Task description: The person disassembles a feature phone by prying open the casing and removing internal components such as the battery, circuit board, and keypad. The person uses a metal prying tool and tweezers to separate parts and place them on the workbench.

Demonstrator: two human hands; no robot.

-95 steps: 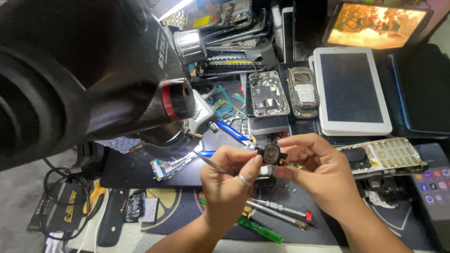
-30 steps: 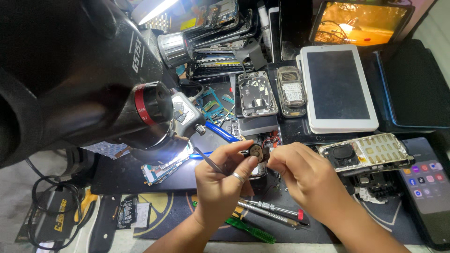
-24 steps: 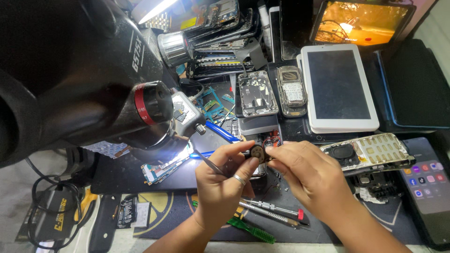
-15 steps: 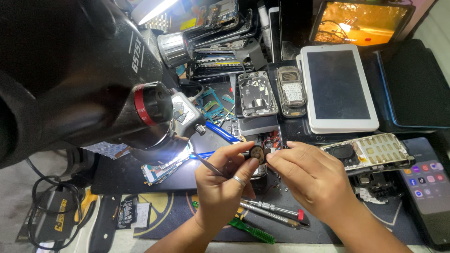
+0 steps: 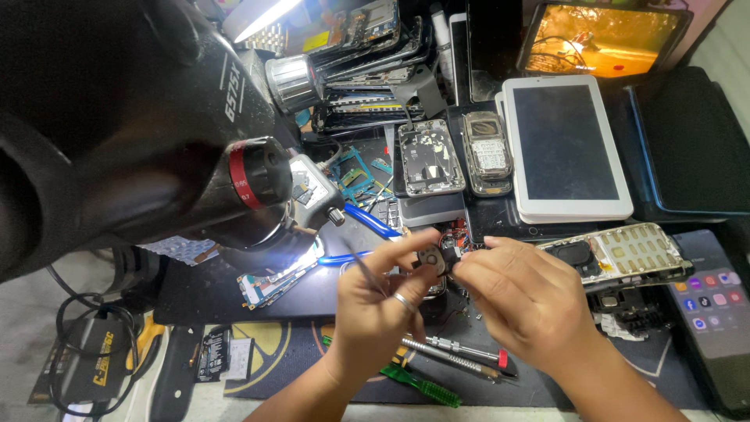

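My left hand [image 5: 380, 305], with a ring on one finger, pinches a small round dark phone part [image 5: 432, 258] and also carries thin metal tweezers [image 5: 361, 266] that point up to the left. From the right, my right hand [image 5: 522, 301] meets it, its fingertips on the same small part. Both hands hover just above the dark work mat [image 5: 234, 293], in front of an opened phone board with red wires [image 5: 457, 234].
A large black microscope [image 5: 156, 141] with a lit ring lamp fills the left. Blue-handled pliers [image 5: 367, 227], screwdrivers [image 5: 457, 355], a green circuit strip [image 5: 422, 384], a keypad phone frame [image 5: 625, 254], a white tablet [image 5: 564, 148], opened phones [image 5: 428, 156] and a lit phone [image 5: 715, 312] lie around.
The hands have stayed together at the small part, shifting it slightly between the fingertips. Compared with 3.2 s ago, the view has shifted a little.
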